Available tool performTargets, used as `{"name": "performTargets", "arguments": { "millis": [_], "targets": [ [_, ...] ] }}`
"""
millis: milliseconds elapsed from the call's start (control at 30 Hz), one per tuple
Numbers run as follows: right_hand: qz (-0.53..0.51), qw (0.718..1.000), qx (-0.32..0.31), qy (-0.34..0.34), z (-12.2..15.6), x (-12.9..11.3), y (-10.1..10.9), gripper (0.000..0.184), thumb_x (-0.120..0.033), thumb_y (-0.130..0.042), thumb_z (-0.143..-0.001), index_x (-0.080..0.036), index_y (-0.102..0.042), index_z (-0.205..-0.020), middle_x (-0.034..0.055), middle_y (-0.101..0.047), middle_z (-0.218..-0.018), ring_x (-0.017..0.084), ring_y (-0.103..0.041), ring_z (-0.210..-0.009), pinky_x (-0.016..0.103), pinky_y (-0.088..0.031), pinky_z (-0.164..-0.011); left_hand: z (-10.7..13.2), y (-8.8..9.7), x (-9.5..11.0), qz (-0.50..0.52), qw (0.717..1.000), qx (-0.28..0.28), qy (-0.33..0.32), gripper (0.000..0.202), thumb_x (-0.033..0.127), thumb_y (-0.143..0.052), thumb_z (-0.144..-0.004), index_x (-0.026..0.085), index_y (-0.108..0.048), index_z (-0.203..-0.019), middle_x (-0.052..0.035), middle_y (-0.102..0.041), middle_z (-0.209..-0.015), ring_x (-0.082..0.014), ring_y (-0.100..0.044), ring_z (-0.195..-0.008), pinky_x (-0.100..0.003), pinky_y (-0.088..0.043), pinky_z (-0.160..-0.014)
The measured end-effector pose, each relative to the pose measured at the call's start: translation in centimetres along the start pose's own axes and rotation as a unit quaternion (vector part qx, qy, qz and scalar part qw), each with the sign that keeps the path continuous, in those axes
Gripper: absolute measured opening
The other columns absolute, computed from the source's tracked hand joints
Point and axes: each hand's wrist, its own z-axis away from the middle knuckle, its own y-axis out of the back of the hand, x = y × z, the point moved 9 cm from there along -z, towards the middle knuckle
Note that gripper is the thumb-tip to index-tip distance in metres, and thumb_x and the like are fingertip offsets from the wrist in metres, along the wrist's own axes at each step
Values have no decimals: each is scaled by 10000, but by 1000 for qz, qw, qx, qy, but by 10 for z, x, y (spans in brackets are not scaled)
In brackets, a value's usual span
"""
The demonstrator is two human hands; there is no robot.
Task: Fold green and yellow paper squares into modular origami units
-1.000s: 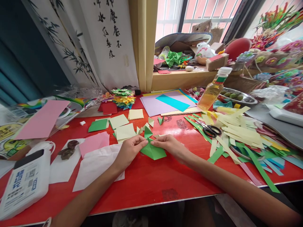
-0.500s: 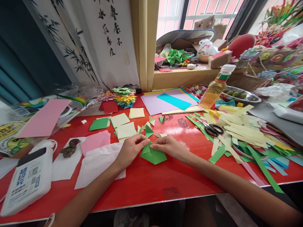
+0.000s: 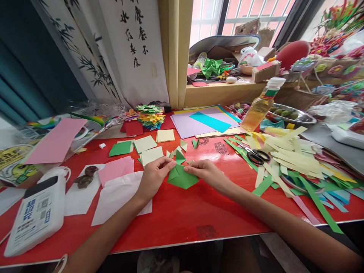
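A partly folded sheet of green paper (image 3: pixel 183 179) is held between my two hands above the red table, its pointed lower edge toward me. My left hand (image 3: pixel 156 173) pinches its upper left side with thumb and fingers. At its upper right, my right hand (image 3: pixel 207 172) grips it the same way. Just behind lies a small folded green piece (image 3: pixel 180 156), among several folded cream pieces (image 3: pixel 183 145). Stacks of cream paper squares (image 3: pixel 151 155) and a green square (image 3: pixel 120 148) sit to the left.
Scissors (image 3: pixel 256 156) lie beside a heap of paper strips (image 3: pixel 298 155) on the right. A bottle (image 3: pixel 260 106) stands behind them. On the left are pink paper (image 3: pixel 116 170), a white tissue (image 3: pixel 118 197) and a white box-shaped device (image 3: pixel 36 216). Coloured sheets (image 3: pixel 184 127) lie at the back.
My hands have spread slightly apart along the green paper's upper edge. The paper has tilted and its lower point sits a little higher. The view has shifted slightly.
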Motion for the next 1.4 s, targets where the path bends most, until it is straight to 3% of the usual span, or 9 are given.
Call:
{"name": "performTargets", "arguments": {
  "millis": [100, 233, 367, 467, 567, 733, 1033, 1400],
  "targets": [
    [-91, 995, 37, -12, -1, -1, 9, 312, -435, -513, -781, -134, -563, -720, 25, -568, -685, 109, -553, -607, 234, -462, -579, -1, 13, -2, 33, 998, 50, 6, 213, 371, -532, -770, 169, -549, -706, 37, -472, -574, -74, -386, -535, -188, -316, -509],
    [-137, 989, 48, -39, -1, 0, 9, 363, -483, -479, -792, -135, -568, -843, 83, -630, -844, 150, -623, -684, 286, -520, -640, -2, 15, -9, 109, 991, 63, 35, 209, 382, -489, -797, 174, -495, -784, 31, -534, -537, -72, -388, -458, -191, -340, -473],
    [-104, 994, 11, -10, -1, -5, -1, 294, -406, -585, -740, -138, -584, -861, 63, -634, -828, 153, -632, -731, 277, -522, -672, -1, -1, -9, 129, 990, 0, 49, 192, 362, -466, -809, 171, -464, -809, -2, -619, -637, -66, -427, -435, -213, -396, -510],
    [-105, 993, 49, 13, -1, -7, 8, 253, -379, -577, -747, -129, -586, -784, 34, -620, -703, 135, -626, -615, 283, -524, -633, 2, -15, -10, 99, 991, -62, 64, 175, 338, -493, -789, 164, -487, -774, 8, -596, -596, -65, -425, -435, -205, -388, -495],
    [-113, 991, 71, 30, -1, -8, 15, 246, -371, -554, -765, -126, -579, -765, 30, -617, -693, 132, -621, -566, 274, -519, -585, 4, -21, -11, 82, 990, -91, 74, 187, 345, -527, -763, 162, -504, -731, 14, -571, -609, -69, -429, -469, -197, -388, -487],
    [-94, 994, 35, 31, -1, -11, 8, 256, -369, -568, -754, -120, -611, -791, 26, -617, -666, 128, -611, -542, 262, -514, -555, 3, -20, -11, 81, 990, -88, 69, 151, 318, -520, -768, 174, -527, -724, 46, -497, -552, -76, -461, -505, -201, -394, -547],
    [-101, 993, -56, -23, 1, -2, -10, 323, -375, -606, -732, -124, -636, -932, 53, -660, -770, 135, -640, -675, 262, -518, -669, 1, -17, -16, 64, 994, -73, 60, 191, 321, -530, -759, 160, -507, -660, 46, -487, -546, -77, -469, -499, -207, -374, -551],
    [-92, 994, -50, -39, 1, 3, -11, 328, -388, -580, -752, -114, -641, -922, 63, -669, -717, 145, -643, -644, 283, -521, -652, 1, -20, -14, 68, 992, -82, 62, 209, 356, -541, -742, 160, -501, -679, 39, -484, -596, -86, -472, -520, -223, -382, -553]
  ]
}}
